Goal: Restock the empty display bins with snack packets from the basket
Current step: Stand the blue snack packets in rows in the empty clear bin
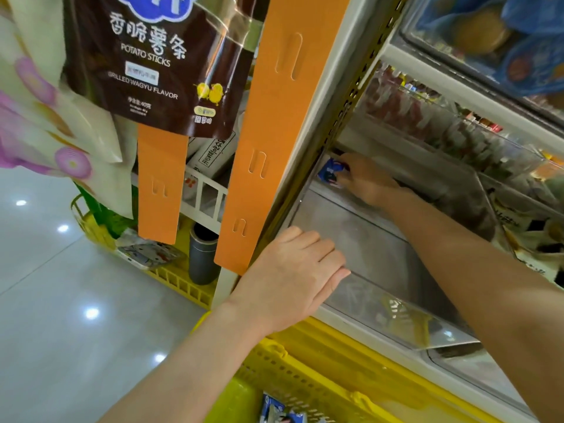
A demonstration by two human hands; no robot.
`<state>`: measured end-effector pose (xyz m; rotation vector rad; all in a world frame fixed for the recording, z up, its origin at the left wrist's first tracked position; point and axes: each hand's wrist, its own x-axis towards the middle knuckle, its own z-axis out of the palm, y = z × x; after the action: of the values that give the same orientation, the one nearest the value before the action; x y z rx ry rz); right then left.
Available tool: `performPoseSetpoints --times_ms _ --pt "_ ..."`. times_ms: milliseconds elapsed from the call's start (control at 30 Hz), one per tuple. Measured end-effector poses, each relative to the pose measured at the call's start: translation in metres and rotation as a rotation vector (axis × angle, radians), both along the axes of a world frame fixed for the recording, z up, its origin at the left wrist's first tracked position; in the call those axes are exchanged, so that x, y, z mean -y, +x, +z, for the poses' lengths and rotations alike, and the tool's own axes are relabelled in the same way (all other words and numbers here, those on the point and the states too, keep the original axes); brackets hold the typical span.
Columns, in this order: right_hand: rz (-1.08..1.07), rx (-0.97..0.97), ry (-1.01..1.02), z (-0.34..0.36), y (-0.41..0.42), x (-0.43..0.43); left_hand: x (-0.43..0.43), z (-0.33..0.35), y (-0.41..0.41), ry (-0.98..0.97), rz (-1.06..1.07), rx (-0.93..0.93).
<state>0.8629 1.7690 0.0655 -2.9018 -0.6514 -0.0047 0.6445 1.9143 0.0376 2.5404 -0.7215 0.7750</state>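
Head view: the right hand pinches a blue snack packet in the far left corner of the clear display bin — otherwise bare, so restocking looks barely begun. The left hand rests straight-fingered on the bin's front edge; spare packets wait in the yellow basket.

The left hand lay palm down, its fingers together and nearly straight. The right arm was stretched far forward, and the right hand held a blue packet in bent fingers.
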Motion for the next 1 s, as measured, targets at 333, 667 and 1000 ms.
performPoseSetpoints --times_ms 333,667,1000 --pt "-0.079 -0.001 0.117 -0.001 0.018 -0.002 0.001 -0.003 0.003 -0.007 0.004 0.015" --pt "-0.017 0.135 -0.185 0.005 -0.003 -0.004 0.003 -0.003 0.002 -0.001 0.032 -0.003" --pt "0.02 0.2 0.063 0.035 -0.083 0.012 0.004 0.001 -0.002 -0.004 0.055 -0.055"
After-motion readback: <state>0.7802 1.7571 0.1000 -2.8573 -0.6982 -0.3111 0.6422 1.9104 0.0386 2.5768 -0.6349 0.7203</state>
